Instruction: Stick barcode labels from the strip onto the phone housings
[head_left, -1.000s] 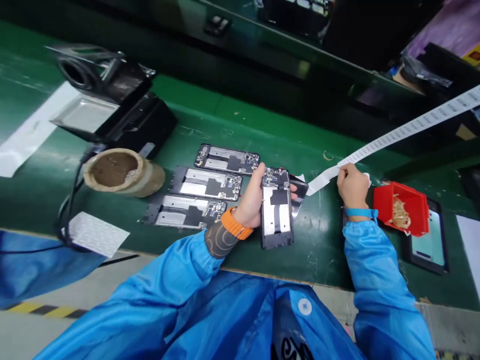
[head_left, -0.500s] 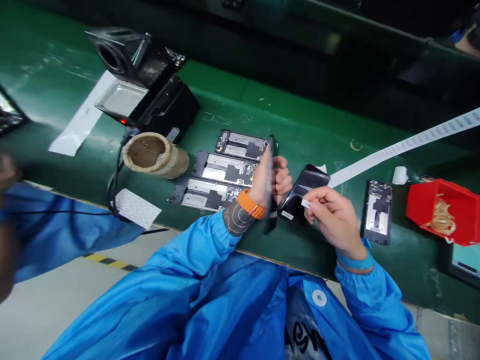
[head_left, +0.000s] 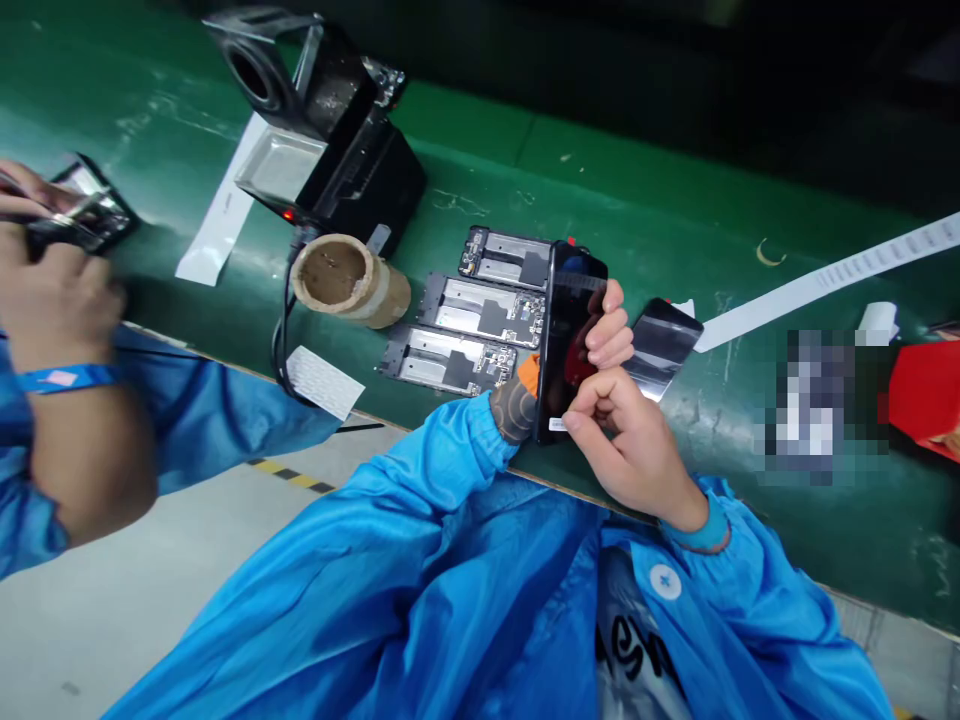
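My left hand is closed around a phone with a glossy black screen facing up, held tilted above the bench. Its fingers wrap over the right edge, and the phone hides the palm. At the lower end of the screen lies a small white label. My right hand pinches thumb and forefinger at the label's right end. Beside the phone, several opened phones with bare circuit boards lie in a stack of rows. Another dark glossy phone rests on the bench to the right.
A long printed label strip runs to the right edge, near a red bin. Leftward stand a cardboard tube, a black soldering-station-like device and a paper sheet. At far left, a co-worker's hands handle an opened device.
My left hand has turned the phone from edge-on to screen-up. My right hand has brought the white label leftward onto the phone's lower end. The co-worker's hands have come into view.
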